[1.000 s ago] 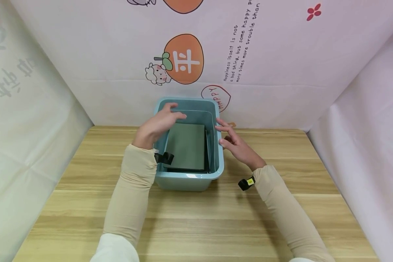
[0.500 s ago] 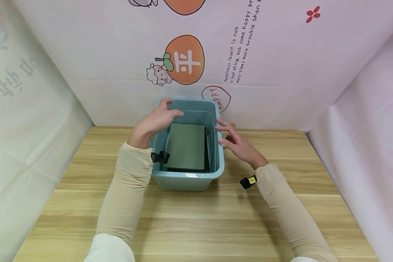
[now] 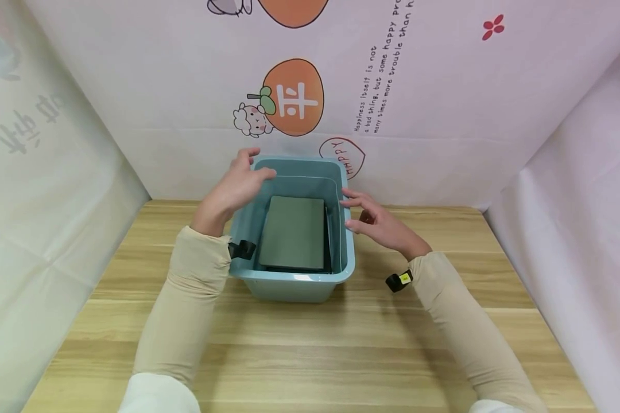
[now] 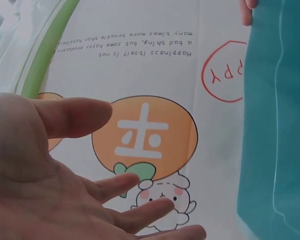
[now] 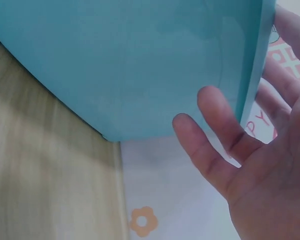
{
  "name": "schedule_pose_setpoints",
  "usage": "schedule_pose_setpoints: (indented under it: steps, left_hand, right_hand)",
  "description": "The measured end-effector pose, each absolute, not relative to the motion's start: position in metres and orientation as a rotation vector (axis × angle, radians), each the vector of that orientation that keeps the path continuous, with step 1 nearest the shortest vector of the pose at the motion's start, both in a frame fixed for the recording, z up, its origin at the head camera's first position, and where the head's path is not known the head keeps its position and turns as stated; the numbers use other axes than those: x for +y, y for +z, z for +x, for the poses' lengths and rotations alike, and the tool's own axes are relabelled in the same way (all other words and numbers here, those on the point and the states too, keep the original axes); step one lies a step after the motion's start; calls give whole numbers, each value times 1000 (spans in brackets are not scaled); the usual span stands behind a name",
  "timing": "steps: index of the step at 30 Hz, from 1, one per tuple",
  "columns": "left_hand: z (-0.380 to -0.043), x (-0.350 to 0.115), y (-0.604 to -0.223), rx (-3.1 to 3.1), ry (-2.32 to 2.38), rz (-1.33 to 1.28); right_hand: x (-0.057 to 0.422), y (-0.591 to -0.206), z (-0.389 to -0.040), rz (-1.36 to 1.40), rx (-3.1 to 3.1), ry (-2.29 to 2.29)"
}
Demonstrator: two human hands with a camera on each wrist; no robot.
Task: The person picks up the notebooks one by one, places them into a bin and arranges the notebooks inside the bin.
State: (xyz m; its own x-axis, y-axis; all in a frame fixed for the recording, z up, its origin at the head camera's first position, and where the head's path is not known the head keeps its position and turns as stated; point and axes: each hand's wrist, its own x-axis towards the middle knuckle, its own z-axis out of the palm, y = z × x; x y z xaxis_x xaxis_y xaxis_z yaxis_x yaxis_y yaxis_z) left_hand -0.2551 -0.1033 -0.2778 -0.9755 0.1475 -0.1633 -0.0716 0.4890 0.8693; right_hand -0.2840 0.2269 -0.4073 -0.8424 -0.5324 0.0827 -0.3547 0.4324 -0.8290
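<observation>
A light blue plastic bin (image 3: pixel 291 277) stands on the table against the back cloth. Flat inside it lies a grey-green, book-like rectangle (image 3: pixel 294 232), with a darker flat thing showing under its right and front edges. My left hand (image 3: pixel 232 186) hovers over the bin's left rim near the back corner, fingers spread and holding nothing; the left wrist view shows its palm (image 4: pixel 50 185) facing the bin's side. My right hand (image 3: pixel 384 226) is at the right rim, fingertips along its edge. In the right wrist view, two loosely bent fingers (image 5: pixel 205 155) lie by the outer wall.
The wooden table (image 3: pixel 310 350) reaches forward from the bin. White cloth (image 3: pixel 434 103) with printed oranges and lettering hangs directly behind it, and more cloth (image 3: pixel 57 189) lines the sides. Each wrist carries a small black camera mount (image 3: pixel 243 250).
My left hand has moved left and slightly back, from over the bin's inside to its left rim. My right hand stays at the right rim, its wrist shifted slightly outward.
</observation>
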Motion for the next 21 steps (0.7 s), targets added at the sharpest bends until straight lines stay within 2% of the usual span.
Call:
schedule_pose_setpoints:
  steps: [21]
  left_hand:
    - [-252, -126, -278, 2864, 1303, 89]
  right_hand:
    - [224, -382, -283, -940, 2695, -1017]
